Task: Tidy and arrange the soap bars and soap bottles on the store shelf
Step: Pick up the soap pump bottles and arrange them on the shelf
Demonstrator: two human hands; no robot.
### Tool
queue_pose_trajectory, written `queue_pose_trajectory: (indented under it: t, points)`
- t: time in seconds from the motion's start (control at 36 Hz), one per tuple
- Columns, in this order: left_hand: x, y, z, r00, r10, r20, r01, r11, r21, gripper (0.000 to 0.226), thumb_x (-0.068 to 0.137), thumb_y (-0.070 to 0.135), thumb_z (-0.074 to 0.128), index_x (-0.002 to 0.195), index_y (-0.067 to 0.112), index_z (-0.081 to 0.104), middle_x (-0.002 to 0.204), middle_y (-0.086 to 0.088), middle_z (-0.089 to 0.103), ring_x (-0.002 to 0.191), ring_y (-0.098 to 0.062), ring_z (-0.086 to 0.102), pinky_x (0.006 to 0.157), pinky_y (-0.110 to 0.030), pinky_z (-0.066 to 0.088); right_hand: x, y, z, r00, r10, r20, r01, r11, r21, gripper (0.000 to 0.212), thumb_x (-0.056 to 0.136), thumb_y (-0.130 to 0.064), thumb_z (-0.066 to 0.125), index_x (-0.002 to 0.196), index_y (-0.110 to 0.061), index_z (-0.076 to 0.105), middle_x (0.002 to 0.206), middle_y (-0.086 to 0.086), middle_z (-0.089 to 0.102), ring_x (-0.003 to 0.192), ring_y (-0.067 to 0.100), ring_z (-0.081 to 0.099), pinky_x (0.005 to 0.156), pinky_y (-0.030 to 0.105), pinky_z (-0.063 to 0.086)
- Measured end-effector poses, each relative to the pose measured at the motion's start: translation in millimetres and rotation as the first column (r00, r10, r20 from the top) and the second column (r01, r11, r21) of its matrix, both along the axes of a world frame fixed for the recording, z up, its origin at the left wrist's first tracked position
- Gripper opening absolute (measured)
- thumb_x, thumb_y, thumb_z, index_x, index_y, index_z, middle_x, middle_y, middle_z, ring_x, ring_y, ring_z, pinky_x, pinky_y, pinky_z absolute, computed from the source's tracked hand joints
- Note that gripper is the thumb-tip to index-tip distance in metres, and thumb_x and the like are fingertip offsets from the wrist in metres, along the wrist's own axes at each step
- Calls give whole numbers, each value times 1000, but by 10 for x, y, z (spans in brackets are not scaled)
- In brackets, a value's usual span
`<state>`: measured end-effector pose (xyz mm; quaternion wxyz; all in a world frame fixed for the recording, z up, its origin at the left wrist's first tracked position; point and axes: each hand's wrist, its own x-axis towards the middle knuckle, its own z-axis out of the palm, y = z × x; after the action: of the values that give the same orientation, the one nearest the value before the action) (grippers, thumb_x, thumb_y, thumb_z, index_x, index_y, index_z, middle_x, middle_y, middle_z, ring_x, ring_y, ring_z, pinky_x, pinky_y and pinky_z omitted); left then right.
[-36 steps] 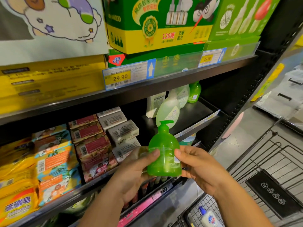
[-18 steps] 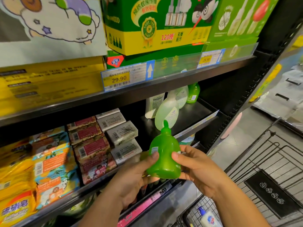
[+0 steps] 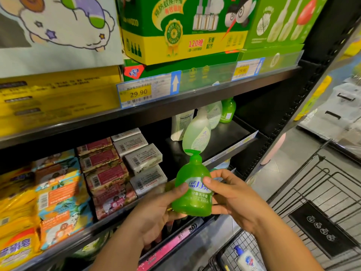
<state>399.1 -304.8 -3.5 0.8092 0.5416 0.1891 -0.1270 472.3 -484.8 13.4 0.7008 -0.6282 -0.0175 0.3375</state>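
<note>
Head view: we hold the bottle (image 3: 192, 192) in front of the shelf (image 3: 230, 133), not on it.
Grip: left hand (image 3: 156, 210), right hand (image 3: 234, 196) both pinch its sides.
Risk: light pinch may slip; we'd drop it.

A yellow price tag (image 3: 138, 93) on the upper shelf (image 3: 58, 128) edge, centre of the frame, reads "29.90". The green-and-yellow box (image 3: 175, 26) above it carries "120晚" in red. At lower left an orange soap pack (image 3: 58, 222) says "Goat Soap". The green bottle (image 3: 193, 204) bears white characters, partly covered and not fully legible
</note>
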Motion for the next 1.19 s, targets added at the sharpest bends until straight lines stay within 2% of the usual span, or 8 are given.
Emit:
queue_pose_trajectory:
  t: [0.19, 0.31, 0.44, 0.53, 0.67, 0.92, 1.06, 1.19]
  points:
    - [9, 54, -16, 999, 1, 55, 1, 1000, -24, 53, 68, 24, 75, 118, 7, 66, 109, -12, 74, 93, -24, 71, 83, -39, 55, 62, -112, -104, 980, 123, 158, -111, 990, -83, 69, 53, -32, 95, 115, -18, 69, 108, 12, 70, 95, 28, 71, 87, 43, 57]
    - [27, 110, -41, 994, -38, 103, 39, 999, -7, 57, 66, 19, 80, 119, 6, 63, 111, -17, 73, 94, -28, 71, 76, -34, 59, 32, -96, -148, 949, 167, 267, -164, 986, -33, 65, 63, -21, 88, 123, -12, 67, 113, 17, 72, 101, 29, 71, 88, 37, 57]
    - [40, 248, -56, 948, -183, 259, 116, 960, 253, 81, 47, 10, 95, 119, 29, 61, 119, -4, 70, 110, -23, 67, 86, -38, 57, 40, -117, -170, 889, 144, 435, -150, 988, -21, 83, 54, 1, 90, 131, -15, 62, 120, 15, 68, 109, 31, 67, 89, 42, 57]
    - [47, 264, -80, 903, -241, 356, 105, 926, 362, 88, 48, -9, 93, 121, 25, 58, 128, 2, 66, 120, -17, 62, 98, -33, 52, 29, -151, -177, 818, 177, 547, -136, 984, -116, 86, 49, -11, 97, 125, -35, 65, 120, 8, 66, 109, 34, 64, 96, 55, 52]
    - [47, 275, -70, 842, -240, 484, 84, 943, 322, 85, 46, -9, 93, 111, 39, 66, 131, 3, 65, 123, -15, 59, 96, -25, 50, -19, -174, -114, 782, 134, 609, -114, 991, -71, 83, 48, -31, 99, 124, -39, 66, 123, 1, 65, 114, 27, 62, 98, 53, 50]
    - [98, 178, 39, 891, -143, 431, 47, 973, 226, 82, 44, 27, 100, 120, 18, 69, 120, -7, 72, 111, -25, 68, 85, -31, 56, 23, -149, -54, 929, 119, 351, -207, 953, 223, 83, 58, -20, 97, 132, -19, 58, 131, 19, 63, 112, 37, 65, 90, 47, 55]
    - [140, 3, 84, 980, -69, 186, 26, 974, 225, 47, 72, 34, 76, 112, 10, 70, 101, -7, 77, 86, -16, 73, 68, -26, 58, -44, -51, -52, 990, 49, 133, -57, 997, 57, 65, 67, -46, 90, 122, -20, 68, 114, 19, 72, 97, 34, 72, 73, 44, 61]
    - [152, -44, 90, 998, -55, 30, 51, 992, 117, 51, 77, 47, 61, 114, 14, 70, 108, -8, 76, 101, -23, 72, 93, -43, 56, -68, 9, 37, 998, -12, 62, 19, 994, -105, 45, 82, -38, 72, 117, -10, 67, 97, 14, 76, 75, 28, 75, 58, 35, 61]
